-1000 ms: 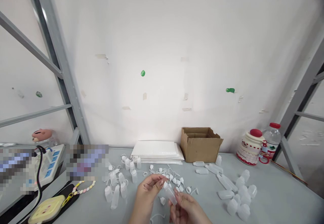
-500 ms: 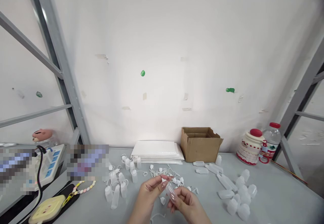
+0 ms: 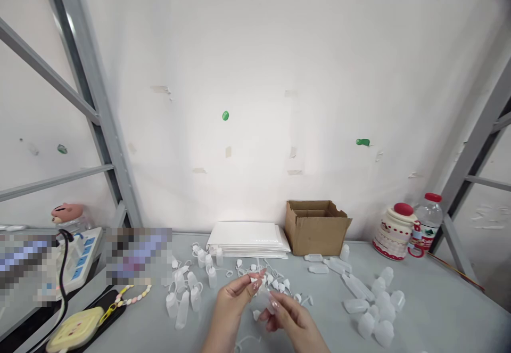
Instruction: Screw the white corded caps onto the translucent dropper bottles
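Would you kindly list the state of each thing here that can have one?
Small translucent plastic bottle: held by both hands.
Left hand: gripping its top.
Right hand: gripping its body.
Brown cardboard box: flaps open.
Clear water bottle: red-capped, upright.

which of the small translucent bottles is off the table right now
The small bottle pinched between the left hand and right hand near the bottom edge; every other bottle sits or lies on the grey table.

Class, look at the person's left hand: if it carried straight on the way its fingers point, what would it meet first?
The left hand points up and right, so it would probably first meet the loose white caps just beyond its fingertips, though depth is unclear.
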Tool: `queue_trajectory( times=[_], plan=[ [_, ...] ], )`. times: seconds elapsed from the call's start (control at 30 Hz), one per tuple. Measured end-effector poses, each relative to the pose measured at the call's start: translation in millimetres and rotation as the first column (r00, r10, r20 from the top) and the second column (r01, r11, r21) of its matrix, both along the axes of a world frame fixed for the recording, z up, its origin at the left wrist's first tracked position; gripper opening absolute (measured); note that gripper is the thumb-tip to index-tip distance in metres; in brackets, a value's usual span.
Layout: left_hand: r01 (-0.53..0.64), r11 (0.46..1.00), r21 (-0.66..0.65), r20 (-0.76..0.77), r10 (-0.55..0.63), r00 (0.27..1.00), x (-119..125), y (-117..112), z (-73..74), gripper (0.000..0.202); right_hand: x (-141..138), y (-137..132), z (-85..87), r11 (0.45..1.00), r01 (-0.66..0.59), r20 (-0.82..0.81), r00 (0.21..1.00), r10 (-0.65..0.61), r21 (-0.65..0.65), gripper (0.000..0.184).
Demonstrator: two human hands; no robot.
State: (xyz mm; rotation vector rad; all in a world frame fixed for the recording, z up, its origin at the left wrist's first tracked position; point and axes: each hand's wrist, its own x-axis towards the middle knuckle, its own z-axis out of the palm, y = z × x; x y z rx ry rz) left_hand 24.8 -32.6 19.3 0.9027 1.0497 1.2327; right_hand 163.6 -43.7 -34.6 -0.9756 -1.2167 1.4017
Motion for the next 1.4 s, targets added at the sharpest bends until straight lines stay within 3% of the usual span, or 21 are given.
queue_trajectory(
  times=[0.1,0.17,0.27,0.4,0.6,0.73,0.93,1.2,1.4],
  plan=[
    [0.037,0.999,-0.006,0.009,-0.037,0.999,-1,1,0.1,0.033,2,3,1.0,0.992,-0.116,0.008,0.993,0.116,-0.040,0.047],
    [0.056,0.998,-0.014,0.001,-0.056,0.998,-1,2,-1.0,0.032,3,3,-0.5,0.994,-0.102,0.014,0.995,0.103,-0.047,0.045],
    [0.039,0.999,-0.032,-0.023,-0.040,0.999,-1,3,-4.1,0.029,2,2,-4.4,1.000,0.011,0.090,0.996,-0.011,0.000,0.042],
    [-0.011,1.000,-0.027,-0.021,0.010,1.000,0,3,-8.7,0.028,-1,-3,-5.4,0.958,0.211,0.281,0.924,-0.260,0.194,0.033],
    [-0.019,1.000,-0.018,-0.026,0.018,0.999,2,2,-11.9,0.028,-3,-6,-2.0,0.927,0.299,0.303,0.883,-0.359,0.225,0.027],
    [-0.023,0.999,-0.029,0.043,0.024,0.999,3,3,-12.3,0.030,-1,-3,-5.1,0.943,0.251,0.291,0.906,-0.309,0.220,0.028],
    [0.038,0.999,-0.029,0.091,-0.035,0.995,0,4,-10.3,0.034,-2,-2,-4.1,0.990,0.056,0.228,0.970,-0.084,0.127,0.044],
    [0.129,0.991,-0.034,0.192,-0.121,0.974,2,1,-4.1,0.043,-3,0,-5.3,0.990,0.098,0.157,0.981,-0.114,0.103,0.036],
    [0.107,0.994,0.028,0.045,-0.108,0.993,1,3,-12.5,0.031,-2,1,-17.8,0.967,0.185,0.246,0.943,-0.225,0.174,0.027]
  ],
)
